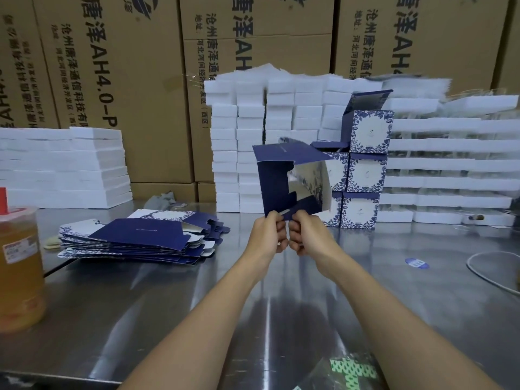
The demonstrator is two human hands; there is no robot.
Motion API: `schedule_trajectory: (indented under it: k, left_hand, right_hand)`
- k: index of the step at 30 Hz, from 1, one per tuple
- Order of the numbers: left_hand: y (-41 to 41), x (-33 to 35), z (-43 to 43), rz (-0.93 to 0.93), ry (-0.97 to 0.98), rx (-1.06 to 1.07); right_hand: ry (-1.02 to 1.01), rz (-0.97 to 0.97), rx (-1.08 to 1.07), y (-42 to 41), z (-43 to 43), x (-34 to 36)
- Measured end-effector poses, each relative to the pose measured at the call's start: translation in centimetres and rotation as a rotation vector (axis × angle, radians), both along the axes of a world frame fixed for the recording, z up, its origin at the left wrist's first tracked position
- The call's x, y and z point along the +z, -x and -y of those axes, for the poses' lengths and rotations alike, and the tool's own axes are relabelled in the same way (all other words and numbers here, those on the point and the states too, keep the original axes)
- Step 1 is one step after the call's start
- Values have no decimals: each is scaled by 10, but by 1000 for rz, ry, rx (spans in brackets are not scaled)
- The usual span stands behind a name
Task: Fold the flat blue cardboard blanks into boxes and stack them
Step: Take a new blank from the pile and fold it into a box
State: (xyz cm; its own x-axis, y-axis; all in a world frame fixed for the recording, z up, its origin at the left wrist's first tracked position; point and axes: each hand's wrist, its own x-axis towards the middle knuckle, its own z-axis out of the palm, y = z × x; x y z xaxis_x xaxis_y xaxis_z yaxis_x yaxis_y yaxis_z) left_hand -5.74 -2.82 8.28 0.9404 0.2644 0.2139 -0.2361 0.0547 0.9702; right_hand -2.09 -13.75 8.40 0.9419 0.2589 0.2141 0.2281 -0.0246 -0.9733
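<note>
Nearest to the lens, two bare forearms are seen, cut off by the lower edge, and between them a crumpled clear wrapping with a green pattern (353, 371) is only partly visible on the steel table (168, 305). Further out, the left hand (268, 235) and the right hand (305, 235) are held close together above the table, knuckles almost touching. Fingers (278, 229) of both hands are curled, and a lower flap of a half-opened blue box (274, 181) is pinched between them; the fingertips are hidden behind the knuckles and the flap, so the exact grip cannot be told. The box is raised just above the fingers, tilted, with its silver inside turned to the camera; its right side is blurred. Well to the left of the fingers, a pile of flat blue blanks (135, 240) lies on the table. Beyond the fingers and slightly to the right, finished boxes (363, 175) with a blue floral print are stacked in columns, partly hidden by the held box; the topmost one has its lid open. Behind them white foam blocks (250, 136) are piled, and white trays (450, 164) are stacked far to the right of the fingers, smeared by blur. Brown cartons (135, 80) with printed characters fill the background. Far to the left of the fingers a jar of amber liquid (17, 266) is cut off by the frame edge. To the right of the fingers a round blue sticker (417, 263) and a white cable (489, 274), only partly in view, lie on the table.
</note>
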Motion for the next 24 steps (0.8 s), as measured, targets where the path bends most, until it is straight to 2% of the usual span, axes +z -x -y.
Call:
schedule_trajectory:
  k: [2,6,10,12,15,17,21,24]
  left_hand:
    - [-1,1,-1,3,0,4]
    - [-1,2,3,21,47,7]
    - [1,-1,2,-40,61,-23]
    - [1,0,0,-58,44,-31]
    - [1,2,2,-40,38,-15]
    - [2,1,4,-35,51,-15]
    - [2,-1,0,-83,24,-17]
    - [2,1,-1,-86,5,-17]
  right_hand:
    - [-5,-8,-19,0,0,-1]
    - [-155,-1,-54,-1,-4,-1]
    - [-89,-17,18,-1,-3,-2]
    - [-51,-31,-12,-1,-3,-4]
    - [-142,-37,-111,-4,-5,-6]
    - [-174,-53,-91,-6,-4,-5]
    - [10,-57,56,-5,0,-6]
    - [-20,-38,-28,-3,-3,-5]
